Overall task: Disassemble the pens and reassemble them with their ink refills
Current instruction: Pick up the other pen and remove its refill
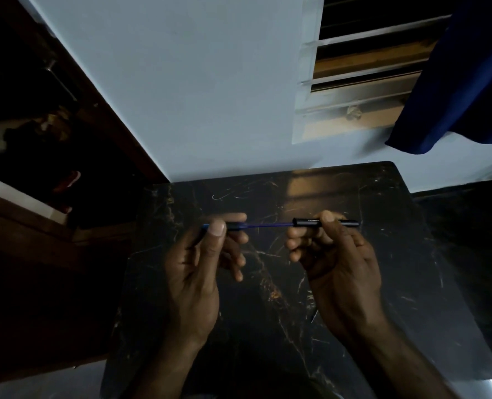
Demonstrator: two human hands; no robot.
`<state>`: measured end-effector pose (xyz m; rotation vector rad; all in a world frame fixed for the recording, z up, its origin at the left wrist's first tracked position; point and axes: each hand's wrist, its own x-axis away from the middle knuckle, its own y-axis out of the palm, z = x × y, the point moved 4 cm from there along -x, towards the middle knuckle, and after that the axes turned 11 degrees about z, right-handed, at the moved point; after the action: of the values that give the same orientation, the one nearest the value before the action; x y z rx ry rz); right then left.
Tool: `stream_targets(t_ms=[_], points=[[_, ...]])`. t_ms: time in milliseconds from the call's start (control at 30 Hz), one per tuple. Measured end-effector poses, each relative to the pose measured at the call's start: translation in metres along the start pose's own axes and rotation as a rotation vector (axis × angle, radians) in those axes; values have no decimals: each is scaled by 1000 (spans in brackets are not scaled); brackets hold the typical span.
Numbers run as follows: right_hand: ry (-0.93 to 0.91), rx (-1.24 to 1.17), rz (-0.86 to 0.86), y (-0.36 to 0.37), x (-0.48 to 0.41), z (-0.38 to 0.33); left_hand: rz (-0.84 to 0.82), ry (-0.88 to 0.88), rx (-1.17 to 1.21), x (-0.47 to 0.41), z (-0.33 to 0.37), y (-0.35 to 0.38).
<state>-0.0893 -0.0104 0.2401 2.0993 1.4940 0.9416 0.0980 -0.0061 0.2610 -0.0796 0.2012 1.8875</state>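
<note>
Above the black marble table [267,283] I hold a dark pen pulled apart lengthwise. My left hand [201,269] pinches the short front section [233,226] between thumb and fingers; its blue tip pokes out on the left. A thin blue ink refill [270,225] runs from that section across the gap into the black barrel [308,222]. My right hand [336,254] grips the barrel near its middle, and the barrel's far end sticks out to the right of my thumb. All parts are level and in one line.
A pale wall rises behind the table, with a louvred window [359,73] and a dark blue curtain [463,82] at the upper right. A dark wooden door frame [101,116] and a dim room lie to the left. Something thin and faint lies on the table under my right wrist.
</note>
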Motion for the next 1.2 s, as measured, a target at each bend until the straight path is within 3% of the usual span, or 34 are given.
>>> stream_targets(t_ms=[100,167,367,633,1033,1200], points=[[104,-19,15,3,-4,7,-107,199,-151,2,15,6],[182,-28,13,6,-4,13,-146,225,-193,1,19,12],[269,-60,-8,11,-6,23,-119,122,-189,-5,12,22],[343,-148,95,8,-13,21,123,86,27,-15,8,15],[344,-177,156,9,-23,23,195,42,161,-19,12,7],[328,-161,137,6,-28,25,281,-187,314,-27,-10,-23]])
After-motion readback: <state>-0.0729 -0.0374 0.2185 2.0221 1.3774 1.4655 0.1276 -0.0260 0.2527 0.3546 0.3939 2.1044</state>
